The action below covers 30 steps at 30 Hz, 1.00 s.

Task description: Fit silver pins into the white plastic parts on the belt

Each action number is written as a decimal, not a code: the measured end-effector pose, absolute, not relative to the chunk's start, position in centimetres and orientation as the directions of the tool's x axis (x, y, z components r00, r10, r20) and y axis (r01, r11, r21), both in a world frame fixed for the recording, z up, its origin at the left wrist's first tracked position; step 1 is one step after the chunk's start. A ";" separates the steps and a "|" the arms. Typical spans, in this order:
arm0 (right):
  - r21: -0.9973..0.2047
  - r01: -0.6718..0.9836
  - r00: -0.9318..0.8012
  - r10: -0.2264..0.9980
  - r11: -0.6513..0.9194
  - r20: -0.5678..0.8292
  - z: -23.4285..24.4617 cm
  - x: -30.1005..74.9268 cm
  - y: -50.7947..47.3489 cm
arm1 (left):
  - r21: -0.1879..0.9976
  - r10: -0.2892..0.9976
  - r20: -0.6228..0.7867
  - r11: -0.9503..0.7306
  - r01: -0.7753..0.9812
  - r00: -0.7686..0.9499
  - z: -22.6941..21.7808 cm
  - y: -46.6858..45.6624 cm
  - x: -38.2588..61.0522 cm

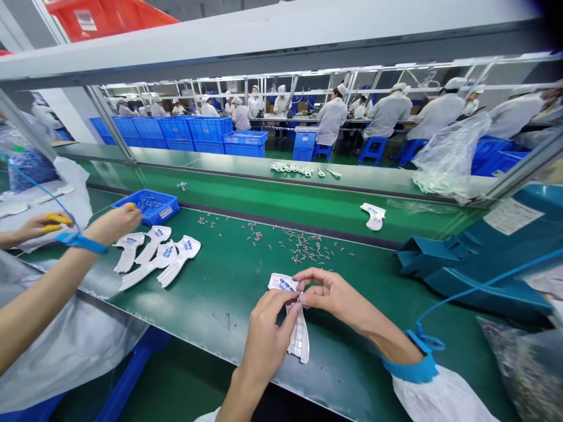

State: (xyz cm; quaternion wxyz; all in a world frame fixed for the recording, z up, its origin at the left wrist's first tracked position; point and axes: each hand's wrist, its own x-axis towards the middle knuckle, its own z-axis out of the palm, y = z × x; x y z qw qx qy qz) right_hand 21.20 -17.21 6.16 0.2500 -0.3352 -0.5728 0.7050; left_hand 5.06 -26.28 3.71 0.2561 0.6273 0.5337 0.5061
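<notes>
My left hand (268, 331) and my right hand (334, 296) are low in the middle of the view, over the green belt (229, 293). Between them is a white plastic blister piece (299, 337) with blue marks near its upper end. My left fingers hold it, and my right fingertips pinch its upper part. Small metal parts (303, 246) lie scattered on the belt just beyond my hands. A blue cuff (411, 369) circles my right wrist.
At left, a co-worker's hands (114, 225) work beside a blue crate (147, 205) and several white pieces (158, 258). Another white piece (373, 215) lies on the far belt. Teal brackets (440, 264) stand at right. Workers and blue crates fill the background.
</notes>
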 end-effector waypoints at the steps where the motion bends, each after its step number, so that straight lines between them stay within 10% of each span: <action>1: -0.974 0.026 -0.651 0.735 -0.227 -0.188 6.0 21.2 -17.2 | 0.876 0.934 0.348 -0.291 0.385 -0.085 3.7 -26.3 5.0; 16: -0.939 0.037 -0.687 0.674 -0.342 -0.272 5.6 21.4 -17.6 | 0.907 0.933 0.320 -0.251 0.339 -0.164 3.4 -26.0 5.1; 30: -0.983 0.145 -0.643 0.744 -0.115 -0.182 5.4 21.4 -17.7 | 0.923 0.949 0.242 -0.160 0.349 -0.204 3.1 -25.8 5.1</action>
